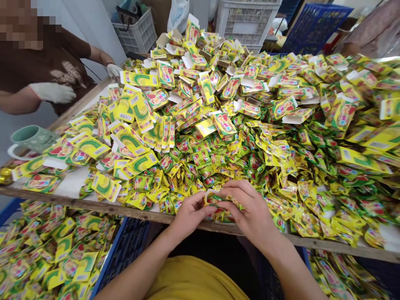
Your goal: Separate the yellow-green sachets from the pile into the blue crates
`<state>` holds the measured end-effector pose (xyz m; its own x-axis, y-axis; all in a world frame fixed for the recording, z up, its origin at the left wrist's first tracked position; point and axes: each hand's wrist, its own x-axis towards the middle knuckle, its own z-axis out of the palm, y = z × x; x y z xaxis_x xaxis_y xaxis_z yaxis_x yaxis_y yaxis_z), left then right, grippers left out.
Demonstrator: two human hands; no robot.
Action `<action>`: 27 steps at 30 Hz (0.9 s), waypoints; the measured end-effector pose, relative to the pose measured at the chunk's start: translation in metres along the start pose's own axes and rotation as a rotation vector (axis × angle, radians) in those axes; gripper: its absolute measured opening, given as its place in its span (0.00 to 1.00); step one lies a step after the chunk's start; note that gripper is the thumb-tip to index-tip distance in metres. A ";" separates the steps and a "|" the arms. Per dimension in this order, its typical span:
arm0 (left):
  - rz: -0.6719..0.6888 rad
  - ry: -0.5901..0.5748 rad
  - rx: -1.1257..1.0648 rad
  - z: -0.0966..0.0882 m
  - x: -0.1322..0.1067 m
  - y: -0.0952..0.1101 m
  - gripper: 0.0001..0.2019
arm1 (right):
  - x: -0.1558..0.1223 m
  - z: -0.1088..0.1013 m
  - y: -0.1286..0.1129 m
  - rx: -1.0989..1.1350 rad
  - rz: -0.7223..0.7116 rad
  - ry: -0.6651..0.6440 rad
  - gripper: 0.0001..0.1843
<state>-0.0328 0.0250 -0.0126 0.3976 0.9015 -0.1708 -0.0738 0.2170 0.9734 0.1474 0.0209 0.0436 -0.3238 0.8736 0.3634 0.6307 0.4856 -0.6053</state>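
At the table's front edge my left hand (191, 211) is closed on a small yellow-and-green carton (211, 200), with its white flap raised. My right hand (250, 207) is closed beside it, its fingers around small foil packets (233, 201) against the carton's right end. How far the packets sit inside the carton is hidden by my fingers. Just beyond both hands lies a heap of loose yellow-and-green packets (203, 158). Behind that rises a pile of printed cartons (206, 87), many with open flaps.
A green mug (34, 137) stands at the table's left end. Below left, a blue crate (117, 246) holds many filled-looking cartons (62, 250). A person in white gloves (54, 92) is at the far left. White crates (246, 21) stand behind; another person's sleeve (375, 29) shows at the upper right.
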 end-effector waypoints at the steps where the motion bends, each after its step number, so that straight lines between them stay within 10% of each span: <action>1: -0.004 -0.002 0.012 -0.001 0.000 -0.001 0.14 | 0.000 -0.001 -0.002 -0.009 0.004 -0.002 0.10; 7: 0.004 -0.006 0.091 -0.005 -0.004 -0.006 0.12 | -0.008 0.011 0.001 -0.044 0.020 -0.247 0.08; 10: -0.007 -0.015 0.065 -0.006 -0.005 -0.001 0.14 | -0.016 0.017 0.002 0.100 0.104 -0.124 0.08; 14: -0.077 0.030 -0.099 -0.008 -0.008 0.007 0.17 | -0.026 0.027 -0.001 0.607 0.544 0.207 0.06; 18: -0.224 -0.091 -0.206 -0.010 -0.008 0.015 0.12 | -0.027 0.041 -0.004 1.125 0.878 0.135 0.16; 27: -0.025 0.239 -0.013 -0.012 -0.006 0.005 0.11 | -0.018 0.045 -0.002 0.730 0.543 0.200 0.10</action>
<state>-0.0467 0.0249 -0.0089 0.1722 0.9584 -0.2276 -0.0788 0.2438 0.9666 0.1200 0.0062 0.0062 0.0563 0.9981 -0.0261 0.0385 -0.0283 -0.9989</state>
